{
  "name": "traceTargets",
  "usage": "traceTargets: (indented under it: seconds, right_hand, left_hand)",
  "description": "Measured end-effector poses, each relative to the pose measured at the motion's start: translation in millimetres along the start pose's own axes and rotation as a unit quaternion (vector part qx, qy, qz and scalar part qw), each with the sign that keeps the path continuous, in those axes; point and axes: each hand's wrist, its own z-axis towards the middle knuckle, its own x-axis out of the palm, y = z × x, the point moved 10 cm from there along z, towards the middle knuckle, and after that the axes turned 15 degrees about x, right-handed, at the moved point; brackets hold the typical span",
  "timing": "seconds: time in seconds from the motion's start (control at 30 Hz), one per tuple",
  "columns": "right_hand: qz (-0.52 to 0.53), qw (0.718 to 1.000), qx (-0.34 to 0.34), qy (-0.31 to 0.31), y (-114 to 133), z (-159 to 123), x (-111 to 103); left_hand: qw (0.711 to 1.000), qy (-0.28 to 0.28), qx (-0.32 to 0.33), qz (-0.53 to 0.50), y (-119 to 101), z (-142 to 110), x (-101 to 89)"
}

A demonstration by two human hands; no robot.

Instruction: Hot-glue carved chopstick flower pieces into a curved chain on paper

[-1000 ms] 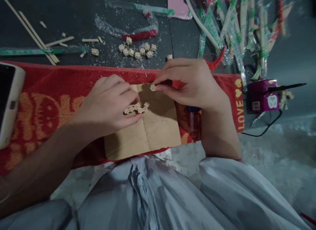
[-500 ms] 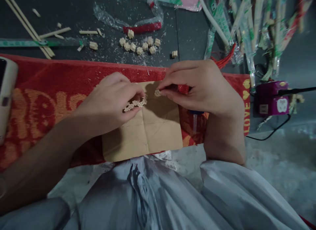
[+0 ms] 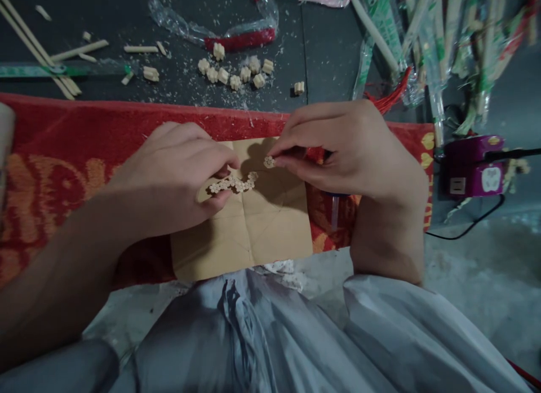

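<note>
A joined row of small pale wooden flower pieces (image 3: 237, 184) lies over the creased tan cardboard (image 3: 274, 230). My left hand (image 3: 169, 168) is around its left part, thumb below and forefinger above, the fingertips apart. Whether a finger still touches the row is hard to tell. To the right, my right hand (image 3: 333, 148) pinches a single flower-shaped slice (image 3: 269, 161) between thumb and forefinger, a short way from the row's right end. Under the right hand, something blue with a clear tip (image 3: 335, 210) is mostly hidden.
Beneath the cardboard is a red towel (image 3: 51, 128). Thicker flower-shaped wooden chunks (image 3: 235, 81) and white crumbs sit beyond it on the dark table, with thin sticks (image 3: 34, 41) at left. Plastic-wrapped sticks (image 3: 422, 21) lie at upper right, near a purple power socket (image 3: 475, 166).
My left fingers have drawn back leftward and spread slightly, baring more of the flower row. My right hand keeps its pinch on the slice. The view has shifted a little.
</note>
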Motion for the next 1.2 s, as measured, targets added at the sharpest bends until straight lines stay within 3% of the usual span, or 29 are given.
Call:
traceTargets:
  seconds: [0.3, 0.43, 0.63, 0.93, 1.2]
  right_hand:
    - [-0.001, 1.000, -0.024, -0.006, 4, -3, 2]
    - [-0.008, 1.000, -0.014, 0.001, 2, -1, 4]
    - [0.005, 1.000, -0.013, -0.001, 1, -1, 5]
    - [0.011, 1.000, 0.015, 0.021, -4, 1, 12]
    - [0.011, 1.000, -0.017, 0.010, -2, 1, 13]
  left_hand:
    - [1.000, 0.004, -0.011, -0.001, 1, 1, 1.9]
    - [1.000, -0.017, -0.001, -0.009, 1, -1, 0.5]
    - [1.000, 0.009, -0.015, 0.004, 1, -2, 1.3]
    - [1.000, -0.007, -0.008, 0.000, 3, -4, -0.3]
    - [0.999, 0.008, 0.001, 0.043, -2, -1, -4.6]
